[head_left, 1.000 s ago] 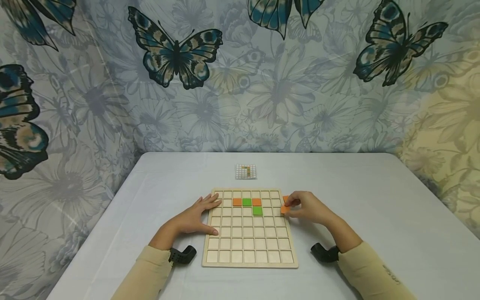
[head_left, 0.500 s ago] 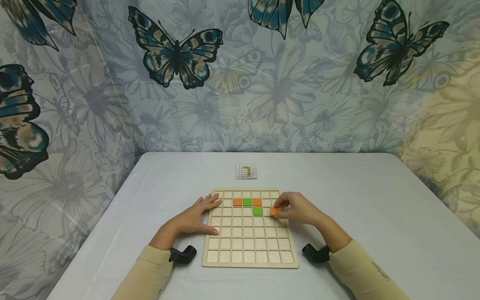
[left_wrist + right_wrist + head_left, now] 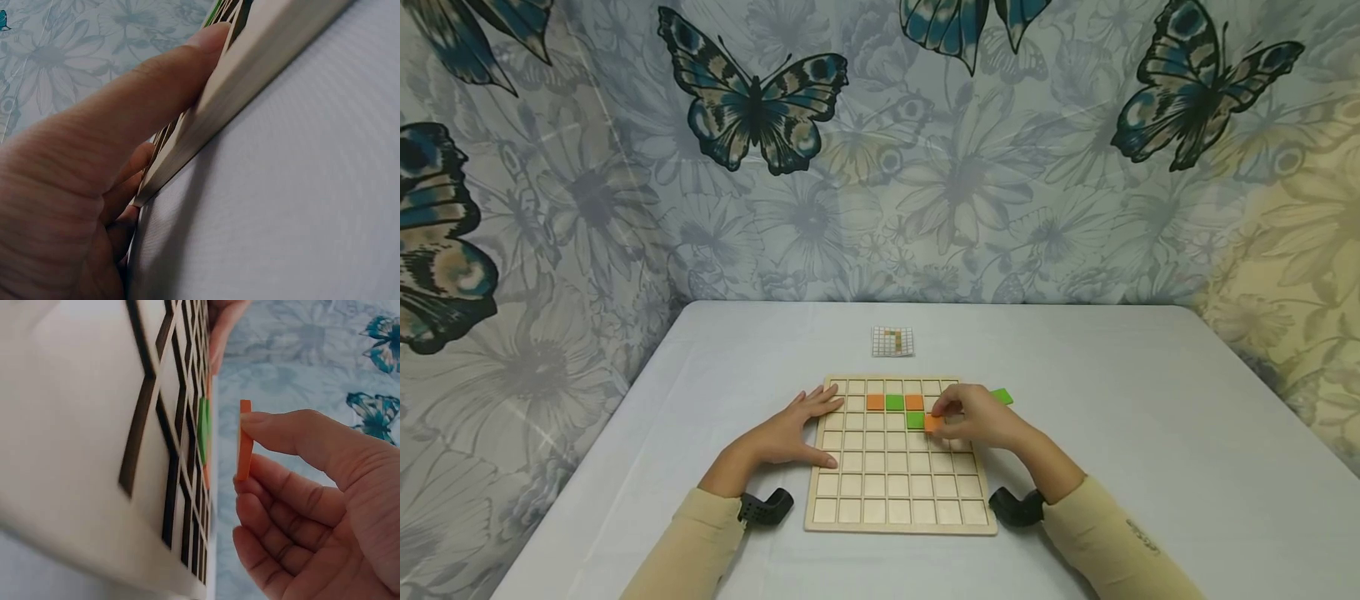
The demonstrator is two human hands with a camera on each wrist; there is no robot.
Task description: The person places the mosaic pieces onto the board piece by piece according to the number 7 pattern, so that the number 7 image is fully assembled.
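Observation:
My right hand (image 3: pixel 981 417) pinches an orange square tile (image 3: pixel 246 440) between thumb and fingers, just above the wooden grid board (image 3: pixel 898 516). In the head view that tile is right beside a green tile (image 3: pixel 915 420) in the board's third row. Above it, the second row holds an orange tile (image 3: pixel 876 402), another green tile (image 3: pixel 895 402) and another orange tile (image 3: pixel 913 402). My left hand (image 3: pixel 786 432) rests on the board's left edge with fingers spread. Its thumb (image 3: pixel 209 40) lies over the wooden rim in the left wrist view.
A small printed grid card (image 3: pixel 892 342) lies beyond the board on the white table (image 3: pixel 1097 367). A loose green tile (image 3: pixel 1002 397) shows behind my right hand, off the board's right side. Black wrist devices (image 3: pixel 767 508) sit at both cuffs.
My right hand has moved left from the board's right edge, carrying the orange tile over the grid toward the green one. A green tile behind the hand has come into view. The left hand stays put.

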